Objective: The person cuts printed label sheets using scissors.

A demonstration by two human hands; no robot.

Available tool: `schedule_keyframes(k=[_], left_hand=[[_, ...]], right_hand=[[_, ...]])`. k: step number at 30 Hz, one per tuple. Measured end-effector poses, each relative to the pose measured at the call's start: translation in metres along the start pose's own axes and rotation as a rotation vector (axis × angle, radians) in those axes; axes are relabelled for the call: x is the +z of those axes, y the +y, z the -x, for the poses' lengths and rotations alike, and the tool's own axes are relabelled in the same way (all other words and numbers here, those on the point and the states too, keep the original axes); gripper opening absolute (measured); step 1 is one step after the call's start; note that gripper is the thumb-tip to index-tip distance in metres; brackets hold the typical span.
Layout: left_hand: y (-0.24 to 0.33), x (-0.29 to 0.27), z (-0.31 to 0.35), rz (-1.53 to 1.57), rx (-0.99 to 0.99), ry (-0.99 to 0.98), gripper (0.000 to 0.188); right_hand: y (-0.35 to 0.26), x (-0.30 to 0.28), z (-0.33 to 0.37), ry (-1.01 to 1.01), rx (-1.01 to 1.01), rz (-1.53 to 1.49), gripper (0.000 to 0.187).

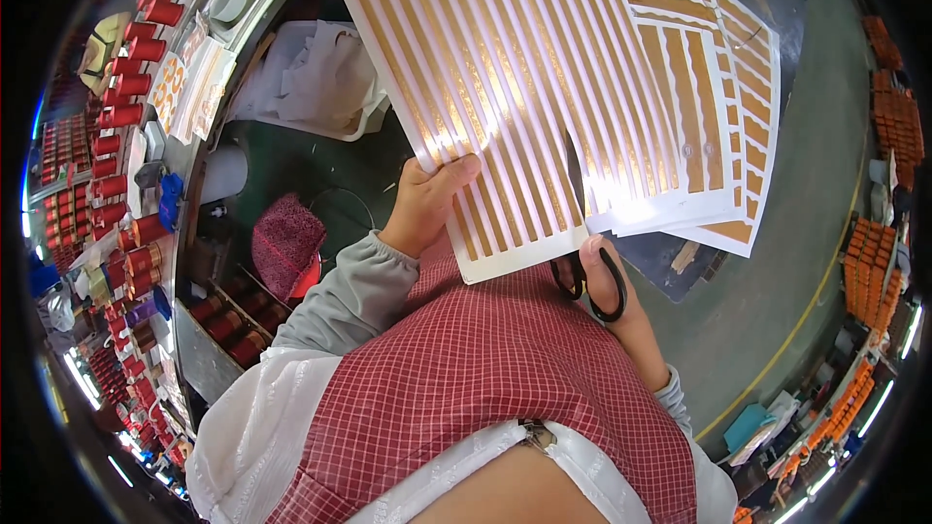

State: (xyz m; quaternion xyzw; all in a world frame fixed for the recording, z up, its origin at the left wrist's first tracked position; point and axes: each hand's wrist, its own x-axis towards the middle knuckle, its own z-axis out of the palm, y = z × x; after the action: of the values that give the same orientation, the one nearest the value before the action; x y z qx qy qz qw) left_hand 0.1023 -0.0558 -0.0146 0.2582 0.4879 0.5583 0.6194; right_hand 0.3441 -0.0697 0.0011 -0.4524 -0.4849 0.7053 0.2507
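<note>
A large white sheet with gold stripes (505, 68) is held up in front of me. My left hand (432, 196) pinches its lower left edge, thumb on top. In my right hand (612, 289) is a pair of scissors (609, 306) with black handles, gripped by the loops. The scissor blades reach up into a slit that runs between two stripes from the sheet's lower edge. Behind it, to the right, lie more white sheets with gold patterns (699, 107), some wavy and some barred, overlapping on a dark table (670, 267).
At the left, a white bin (364, 124) holds crumpled white material. Red thread spools (121, 116) line the bench beyond it. A dark red patterned cloth item (288, 243) sits below the bin. Orange spools (874, 267) stand in stacks far right, past a yellow floor line (791, 335).
</note>
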Motion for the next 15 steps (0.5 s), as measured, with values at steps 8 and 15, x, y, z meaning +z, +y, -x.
schedule_keyframes(k=[8,15], left_hand=[[-0.0014,-0.0027,-0.0024,0.009,0.003,-0.019,0.02],[0.0023,0.0,-0.005,-0.029,-0.003,0.008,0.019]], right_hand=[[-0.0033,-0.0002,0.0003,0.027,0.088,0.162,0.065],[0.0027,-0.007,-0.0026,-0.02,0.122,0.073,0.066]])
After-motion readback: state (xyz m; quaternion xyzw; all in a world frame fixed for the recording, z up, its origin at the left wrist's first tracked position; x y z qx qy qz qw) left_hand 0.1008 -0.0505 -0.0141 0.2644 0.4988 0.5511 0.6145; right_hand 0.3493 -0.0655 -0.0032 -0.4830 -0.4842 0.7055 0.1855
